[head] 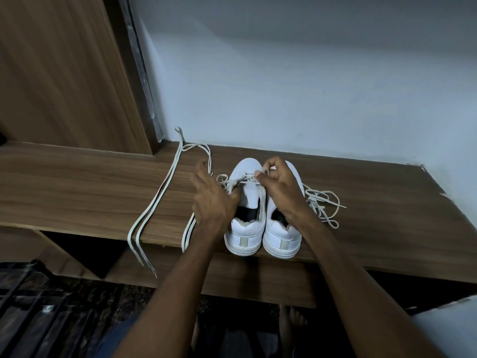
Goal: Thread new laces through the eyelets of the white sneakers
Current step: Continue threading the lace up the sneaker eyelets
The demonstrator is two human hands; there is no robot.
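- Sneakers sit side by side at the centre of the head view, heels toward the camera, near the front edge of a wooden shelf [77, 182]: the left sneaker [245, 202] and the right sneaker [282, 228] touch along their inner sides.
- Left hand [214, 200] lies beside the left sneaker with fingers spread and relaxed; its thumb rests at the shoe's opening, steadying it, and it grips nothing.
- Right hand [278, 187] reaches over the right sneaker and pinches a lace [241, 180] between thumb and fingertips, at the eyelets near the toe of the left sneaker.
- Step in hand, judging by the lace crossing only the front eyelets: early lacing of the left sneaker, with most of the rows above unthreaded.
- Next move likely calls for pulling the pinched end through, evening both ends, then crossing to the next eyelet.
- Spare laces [154, 202] lie in long loops at centre left, ends hanging off the shelf edge; a tangled lace [322, 205] lies right of the shoes.
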